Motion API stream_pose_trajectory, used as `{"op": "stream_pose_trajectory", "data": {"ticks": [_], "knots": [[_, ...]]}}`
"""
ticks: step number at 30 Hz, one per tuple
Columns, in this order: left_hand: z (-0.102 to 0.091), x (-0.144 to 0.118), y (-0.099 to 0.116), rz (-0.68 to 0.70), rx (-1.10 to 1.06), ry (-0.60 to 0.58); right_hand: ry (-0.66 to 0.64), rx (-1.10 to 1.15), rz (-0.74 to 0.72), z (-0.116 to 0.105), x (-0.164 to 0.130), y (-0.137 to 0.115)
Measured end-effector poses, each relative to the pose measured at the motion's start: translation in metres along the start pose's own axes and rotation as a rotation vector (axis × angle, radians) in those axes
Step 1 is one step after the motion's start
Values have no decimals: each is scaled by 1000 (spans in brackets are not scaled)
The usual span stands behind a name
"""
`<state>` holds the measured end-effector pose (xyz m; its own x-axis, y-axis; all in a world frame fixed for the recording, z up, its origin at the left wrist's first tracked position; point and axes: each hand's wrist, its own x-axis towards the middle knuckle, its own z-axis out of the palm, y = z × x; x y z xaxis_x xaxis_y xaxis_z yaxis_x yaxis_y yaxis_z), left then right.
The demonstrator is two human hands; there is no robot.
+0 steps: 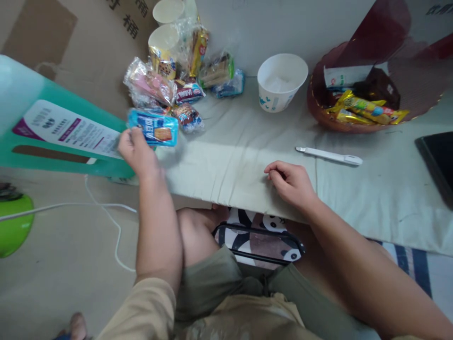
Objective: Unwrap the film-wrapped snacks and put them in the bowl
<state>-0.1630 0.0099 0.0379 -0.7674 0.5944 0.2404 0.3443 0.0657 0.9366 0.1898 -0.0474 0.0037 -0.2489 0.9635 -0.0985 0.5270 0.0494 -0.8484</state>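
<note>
Knees and olive shorts point(226, 288) fill the near edge. Up at ten o'clock the left hand point(136, 153) pinches a blue snack packet point(154, 127) by its lower corner — raised just beside the snack pile point(180, 85). Right hand point(292, 182) rests on the white cloth point(230, 156), fingers curled, holding nothing — a white pen point(329, 156) lies near it at one o'clock.
</note>
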Motion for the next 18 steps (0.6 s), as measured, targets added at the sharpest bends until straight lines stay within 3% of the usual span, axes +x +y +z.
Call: {"op": "stream_pose_trajectory", "data": {"ticks": [3,7,10,13,18], "knots": [[-1,-10,18,-270,-295,-151,2,5,-4,-1,0,0],[8,-42,38,-367,-235,-510,22,96,10,-1,0,3],[33,-76,40,-488,-288,-713,14,385,-60,0,0,4],[64,-115,38,-633,-403,-795,13,638,-154,0,1,2],[94,-165,39,-840,-539,-990,89,652,-65,-5,1,-3]]}}
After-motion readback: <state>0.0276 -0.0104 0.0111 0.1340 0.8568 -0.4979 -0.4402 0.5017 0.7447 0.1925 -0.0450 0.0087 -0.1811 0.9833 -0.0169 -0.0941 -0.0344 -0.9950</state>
